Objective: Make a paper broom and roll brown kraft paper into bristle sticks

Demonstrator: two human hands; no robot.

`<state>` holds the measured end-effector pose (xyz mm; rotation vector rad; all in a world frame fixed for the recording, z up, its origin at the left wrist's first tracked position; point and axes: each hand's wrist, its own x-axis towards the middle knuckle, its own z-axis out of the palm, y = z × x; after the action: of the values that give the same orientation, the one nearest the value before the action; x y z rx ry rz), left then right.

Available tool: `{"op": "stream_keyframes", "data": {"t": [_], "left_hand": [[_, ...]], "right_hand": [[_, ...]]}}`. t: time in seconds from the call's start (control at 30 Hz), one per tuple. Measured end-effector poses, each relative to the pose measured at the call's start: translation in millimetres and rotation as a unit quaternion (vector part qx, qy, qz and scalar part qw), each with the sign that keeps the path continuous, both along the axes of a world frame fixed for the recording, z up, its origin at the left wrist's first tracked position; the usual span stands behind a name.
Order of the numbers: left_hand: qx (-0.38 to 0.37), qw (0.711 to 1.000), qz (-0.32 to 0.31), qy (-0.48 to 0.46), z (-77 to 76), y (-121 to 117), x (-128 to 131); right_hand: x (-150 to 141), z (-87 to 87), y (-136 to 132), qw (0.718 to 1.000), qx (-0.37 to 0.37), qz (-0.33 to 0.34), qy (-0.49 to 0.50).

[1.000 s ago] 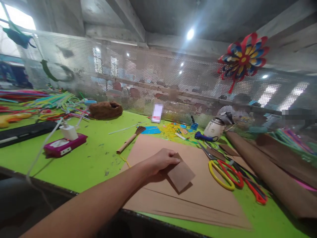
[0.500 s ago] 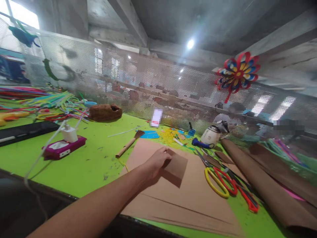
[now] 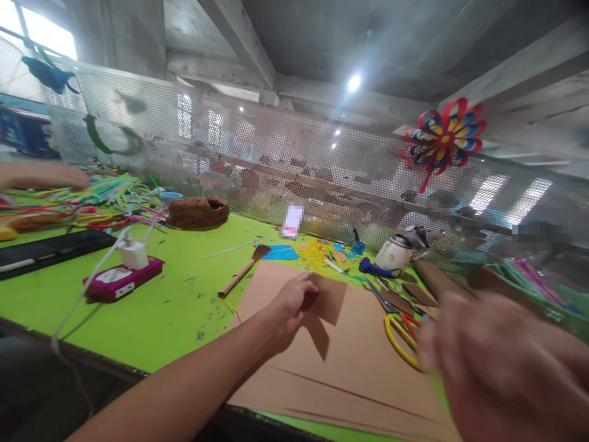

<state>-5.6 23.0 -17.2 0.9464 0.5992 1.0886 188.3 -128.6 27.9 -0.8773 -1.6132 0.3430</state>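
My left hand [image 3: 293,301] pinches a small brown paper piece [image 3: 329,299] and holds it lifted above the large brown paper sheets [image 3: 350,368] on the green table [image 3: 170,307]. My right hand [image 3: 497,362] comes in from the lower right, close to the camera and smeared by motion; its fingers cannot be made out. It covers part of the yellow-handled scissors [image 3: 399,334] and the red-handled scissors [image 3: 411,322].
A pink box with a white charger [image 3: 122,277] sits at left, beside a small brush [image 3: 243,270]. Another person's hand [image 3: 43,176] shows at far left over coloured strips [image 3: 105,190]. A white glue gun [image 3: 396,253] and rolled brown paper [image 3: 437,279] lie at right.
My left hand has raised the small paper piece off the sheets. My right hand has swept into view at the lower right. Another person's hand appeared at far left.
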Motion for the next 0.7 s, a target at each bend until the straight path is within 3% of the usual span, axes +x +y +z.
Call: {"op": "stream_keyframes", "data": {"t": [0.13, 0.23, 0.5, 0.7], "left_hand": [[0.006, 0.999, -0.022, -0.039, 3.4, -2, 0], [0.002, 0.998, -0.045, -0.039, 4.8, -4, -1], [-0.008, 0.997, -0.082, 0.003, -3.0, -1, 1], [0.024, 0.996, 0.006, 0.080, -3.3, -7, 6]], "right_hand": [[-8, 19.4, 82, 0.995, -0.100, 0.008, -0.004], [-5, 13.4, 118, 0.962, -0.233, 0.136, -0.042], [1, -22.9, 119, 0.908, -0.341, 0.223, 0.099], [-1, -40.7, 123, 0.912, -0.352, 0.136, 0.160]]}}
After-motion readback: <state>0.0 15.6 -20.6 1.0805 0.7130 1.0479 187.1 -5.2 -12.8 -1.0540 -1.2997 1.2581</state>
